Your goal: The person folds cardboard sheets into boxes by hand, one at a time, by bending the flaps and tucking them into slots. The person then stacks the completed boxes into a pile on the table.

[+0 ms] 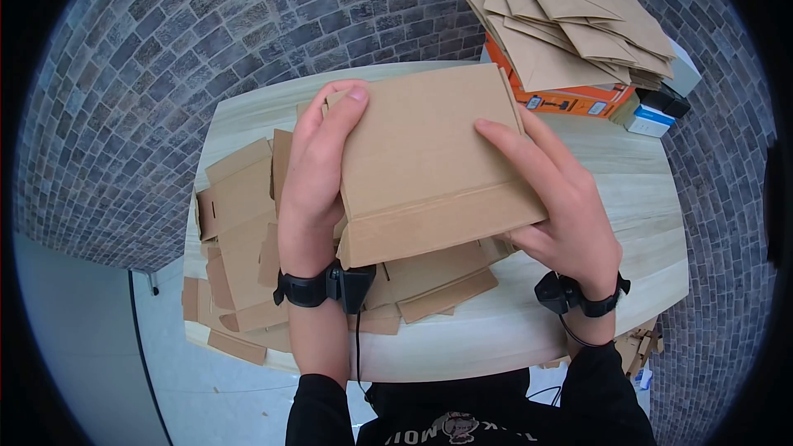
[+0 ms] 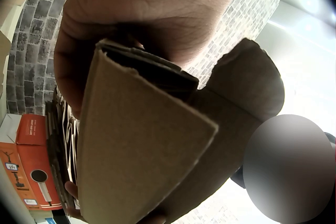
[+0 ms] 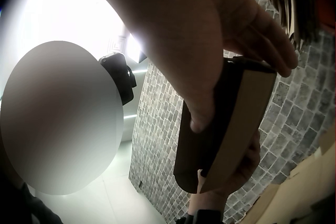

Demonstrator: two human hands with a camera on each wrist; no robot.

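Observation:
A brown cardboard box (image 1: 429, 140), partly folded into shape, is held up over the table between both hands. My left hand (image 1: 318, 161) grips its left side, with the thumb lying over the top panel's far left corner. My right hand (image 1: 570, 206) holds the right side, one finger along the top panel and the thumb below near the front edge. In the left wrist view, a side gap shows beside the box's end panel (image 2: 136, 140), and a rounded flap (image 2: 247, 79) sticks out. From the right wrist, the narrow side of the box (image 3: 244, 119) appears dark under the right hand.
Several unfolded cardboard blanks (image 1: 244, 231) overlap on the left of the table (image 1: 611, 190). At the back right, a pile of flat brown cardboard (image 1: 578, 12) lies on an orange box (image 1: 545, 102), beside a small blue-and-white box (image 1: 650, 122). A brick-patterned wall (image 1: 281, 8) stands behind.

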